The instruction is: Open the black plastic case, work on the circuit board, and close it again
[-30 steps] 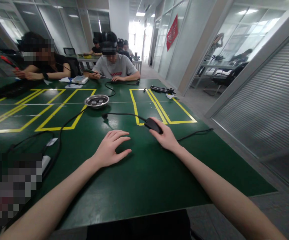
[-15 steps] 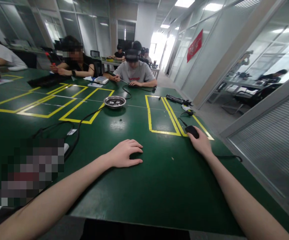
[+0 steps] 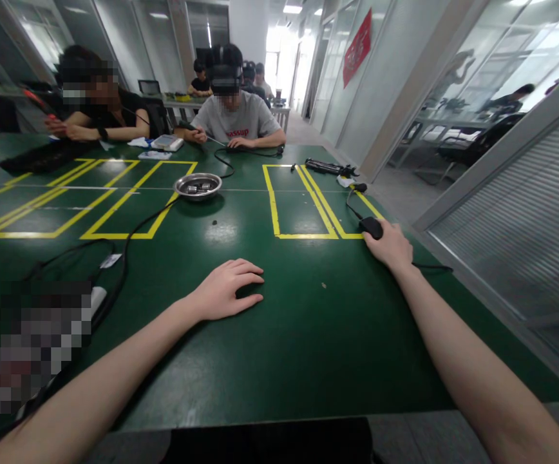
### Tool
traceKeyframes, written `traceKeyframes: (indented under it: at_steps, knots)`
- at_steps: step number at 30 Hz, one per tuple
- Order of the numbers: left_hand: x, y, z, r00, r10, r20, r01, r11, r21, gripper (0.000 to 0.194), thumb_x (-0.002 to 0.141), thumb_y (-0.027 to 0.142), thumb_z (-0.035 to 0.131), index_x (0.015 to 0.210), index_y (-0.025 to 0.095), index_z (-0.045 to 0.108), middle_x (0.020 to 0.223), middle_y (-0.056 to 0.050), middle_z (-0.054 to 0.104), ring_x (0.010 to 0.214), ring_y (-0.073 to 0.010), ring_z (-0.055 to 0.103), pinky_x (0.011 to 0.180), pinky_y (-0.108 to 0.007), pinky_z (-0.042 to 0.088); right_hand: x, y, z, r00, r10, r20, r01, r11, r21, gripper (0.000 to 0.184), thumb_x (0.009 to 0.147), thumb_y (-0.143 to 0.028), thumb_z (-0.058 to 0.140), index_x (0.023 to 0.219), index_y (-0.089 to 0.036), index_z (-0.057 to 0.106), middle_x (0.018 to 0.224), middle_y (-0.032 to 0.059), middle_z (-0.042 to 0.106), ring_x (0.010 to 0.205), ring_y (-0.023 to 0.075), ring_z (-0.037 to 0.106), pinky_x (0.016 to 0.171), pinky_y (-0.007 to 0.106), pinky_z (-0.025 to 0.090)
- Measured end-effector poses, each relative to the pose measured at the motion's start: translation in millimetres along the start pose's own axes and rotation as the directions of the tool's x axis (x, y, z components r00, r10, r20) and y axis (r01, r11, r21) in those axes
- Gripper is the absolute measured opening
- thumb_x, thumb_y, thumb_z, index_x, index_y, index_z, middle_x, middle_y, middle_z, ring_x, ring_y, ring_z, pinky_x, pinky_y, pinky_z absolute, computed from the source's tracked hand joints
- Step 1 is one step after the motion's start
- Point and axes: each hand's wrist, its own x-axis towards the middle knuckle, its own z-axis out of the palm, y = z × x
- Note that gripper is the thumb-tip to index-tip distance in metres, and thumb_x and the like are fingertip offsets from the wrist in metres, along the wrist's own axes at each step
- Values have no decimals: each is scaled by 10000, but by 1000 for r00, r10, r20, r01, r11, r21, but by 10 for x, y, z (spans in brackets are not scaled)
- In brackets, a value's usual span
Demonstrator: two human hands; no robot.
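My left hand [image 3: 230,290] lies palm down on the green table [image 3: 279,361], its fingers stretched forward with the thumb apart, and nothing is in it. Farther out on the right, my right hand [image 3: 391,245] grips a black, rounded, mouse-shaped device [image 3: 371,227]. Its exact kind is not clear. From its far side a thin black cord runs to a black plug [image 3: 359,187]. Another piece of black cable [image 3: 434,267] shows on the table to the right of my wrist. My palm and wrist hide part of the device and the cable.
A metal bowl [image 3: 198,186] holds several small metal parts. Yellow tape [image 3: 303,236] marks rectangles on the table. A black folded stand-like object [image 3: 328,167] lies at the far right. A black cable [image 3: 127,245] runs along the left. Several people sit beyond, one in a grey shirt [image 3: 238,119].
The whole view has shifted, with the table's markings now higher and farther left. Against the tape, my right hand and the black device have moved slightly right. My left hand stays open on the table.
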Motion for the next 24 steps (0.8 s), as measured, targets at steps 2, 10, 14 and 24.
traceKeyframes:
  at_steps: [2, 10, 14, 24]
  knots:
    - [2, -5, -2, 1000, 2, -6, -2, 1000, -3, 238, 973, 365, 665, 1151, 223, 734, 1274, -94, 731, 1195, -263, 669, 1039, -471, 537, -12, -29, -30, 1000, 9, -3, -9, 1000, 8, 603, 792, -421, 684, 1341, -175, 649, 1320, 194, 617, 1045, 341, 687, 928, 462, 528]
    - [7, -23, 7, 1000, 3, -6, -3, 1000, -29, 228, 976, 354, 657, 1141, 219, 740, 1271, -99, 733, 1182, -260, 675, 1057, -488, 526, 18, 18, -132, 997, 42, -60, -30, 982, 189, 425, 801, -421, 676, 1140, -171, 732, 1085, 138, 740, 1020, 320, 688, 906, 438, 535]
    - [5, -16, 12, 1000, -5, -4, 5, 1000, -30, 231, 976, 357, 658, 1142, 218, 739, 1277, -100, 732, 1192, -267, 670, 1025, -478, 541, 22, 5, -128, 991, 102, -83, -79, 966, 247, 411, 877, -442, 583, 1119, -149, 739, 927, 138, 756, 874, 303, 705, 844, 421, 534]
    - [13, 0, 14, 1000, -7, -4, 7, 999, -33, 231, 961, 330, 688, 1152, 207, 729, 1289, -101, 724, 1205, -270, 662, 1032, -476, 534, 27, -4, -126, 981, 175, -80, -149, 955, 256, 470, 980, -386, 411, 1186, -94, 715, 838, 169, 725, 698, 286, 669, 805, 416, 519]
